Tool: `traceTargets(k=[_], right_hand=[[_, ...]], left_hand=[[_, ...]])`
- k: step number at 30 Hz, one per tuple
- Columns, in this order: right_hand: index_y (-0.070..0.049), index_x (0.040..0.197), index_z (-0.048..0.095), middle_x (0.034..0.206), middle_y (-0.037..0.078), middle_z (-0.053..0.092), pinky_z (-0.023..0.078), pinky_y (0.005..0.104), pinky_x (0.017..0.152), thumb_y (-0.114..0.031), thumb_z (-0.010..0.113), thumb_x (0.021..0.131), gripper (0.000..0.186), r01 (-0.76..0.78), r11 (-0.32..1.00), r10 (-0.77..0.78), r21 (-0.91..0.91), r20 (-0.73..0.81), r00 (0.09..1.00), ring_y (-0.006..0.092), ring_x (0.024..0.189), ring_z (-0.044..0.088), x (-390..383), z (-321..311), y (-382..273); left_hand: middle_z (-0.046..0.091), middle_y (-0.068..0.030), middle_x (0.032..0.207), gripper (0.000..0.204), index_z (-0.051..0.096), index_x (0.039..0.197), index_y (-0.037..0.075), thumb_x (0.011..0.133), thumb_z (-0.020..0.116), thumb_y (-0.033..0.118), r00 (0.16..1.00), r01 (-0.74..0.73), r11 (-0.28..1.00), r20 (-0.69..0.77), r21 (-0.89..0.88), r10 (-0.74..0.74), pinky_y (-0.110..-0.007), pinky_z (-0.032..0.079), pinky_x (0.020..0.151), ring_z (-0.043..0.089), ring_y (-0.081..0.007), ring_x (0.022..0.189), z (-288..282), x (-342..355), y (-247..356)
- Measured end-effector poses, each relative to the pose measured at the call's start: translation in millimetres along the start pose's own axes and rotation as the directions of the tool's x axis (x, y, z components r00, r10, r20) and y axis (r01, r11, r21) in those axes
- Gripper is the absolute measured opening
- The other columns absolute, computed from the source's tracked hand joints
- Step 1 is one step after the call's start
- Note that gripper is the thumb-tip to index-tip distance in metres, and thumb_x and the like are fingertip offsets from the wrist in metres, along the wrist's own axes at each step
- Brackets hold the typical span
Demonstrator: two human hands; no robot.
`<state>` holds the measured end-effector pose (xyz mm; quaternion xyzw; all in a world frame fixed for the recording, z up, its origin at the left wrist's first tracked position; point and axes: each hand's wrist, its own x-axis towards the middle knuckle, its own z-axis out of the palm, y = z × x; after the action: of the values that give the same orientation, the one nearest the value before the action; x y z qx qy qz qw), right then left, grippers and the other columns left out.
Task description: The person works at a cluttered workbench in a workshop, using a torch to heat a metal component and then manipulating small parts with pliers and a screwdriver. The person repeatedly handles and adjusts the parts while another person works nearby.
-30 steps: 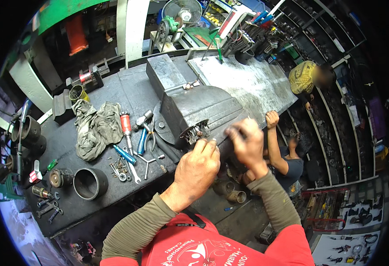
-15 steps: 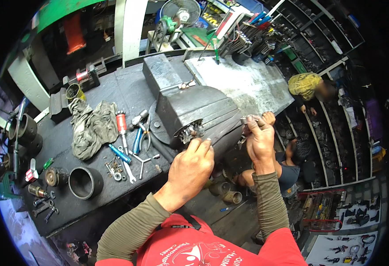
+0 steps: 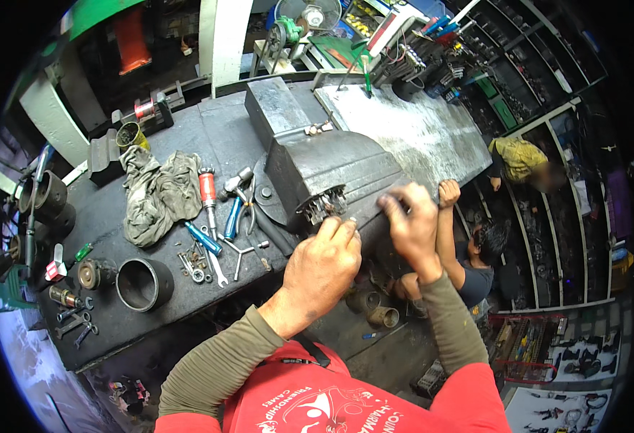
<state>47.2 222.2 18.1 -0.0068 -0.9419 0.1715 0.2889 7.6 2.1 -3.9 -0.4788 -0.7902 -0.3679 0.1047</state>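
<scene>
A large dark bench vise (image 3: 353, 162) stands at the bench's front edge. At its jaw end sits a small toothed metal part (image 3: 324, 206), worn and greasy. My left hand (image 3: 320, 263) is closed just in front of that part, knuckles up; whatever its fingertips grip is hidden. Over the vise's right side my right hand (image 3: 412, 234) is raised with curled, slightly blurred fingers, and I cannot make out what they hold. Left of the vise lie a hammer (image 3: 237, 180), pliers (image 3: 247, 209), a red-handled screwdriver (image 3: 208, 195) and a T-shaped wrench (image 3: 239, 256).
A grey rag (image 3: 158, 198), a metal cylinder sleeve (image 3: 144, 285) and several wrenches (image 3: 86, 328) occupy the bench's left. Close to my right hand is a co-worker's hand (image 3: 448, 193); that person sits beyond. Another person in yellow (image 3: 519, 159) is farther right, by shelves.
My right hand has moved left toward the vise and turned, its fingers curling downward. My left hand stays by the toothed part. The whole view has shifted slightly.
</scene>
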Motion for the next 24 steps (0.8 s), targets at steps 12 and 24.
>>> traceTargets(k=[12,24], right_hand=[[0.002,0.108,0.069,0.093,0.011,0.071,0.057,0.0321,0.073,-0.005,0.067,0.098,0.012,-0.438,-0.053,0.348,0.897,0.428,0.834,0.0209,0.083,0.069,1,-15,17],[0.006,0.130,0.060,0.101,0.014,0.068,0.061,0.0412,0.084,-0.001,0.063,0.099,0.033,-0.335,-0.220,0.309,0.916,0.391,0.867,0.0258,0.096,0.069,-29,-34,-11]], left_hand=[[0.069,-0.0123,0.120,0.031,0.070,0.107,-0.003,0.079,0.064,0.005,1.000,0.009,1.000,-0.027,-0.001,-0.009,-0.035,0.059,0.088,0.064,-0.0275,0.113,0,-1,3],[0.069,-0.0113,0.122,0.041,0.071,0.111,-0.001,0.071,0.065,-0.003,0.999,0.029,0.999,-0.043,-0.014,-0.030,-0.037,0.059,0.087,0.064,-0.0290,0.112,2,-2,6]])
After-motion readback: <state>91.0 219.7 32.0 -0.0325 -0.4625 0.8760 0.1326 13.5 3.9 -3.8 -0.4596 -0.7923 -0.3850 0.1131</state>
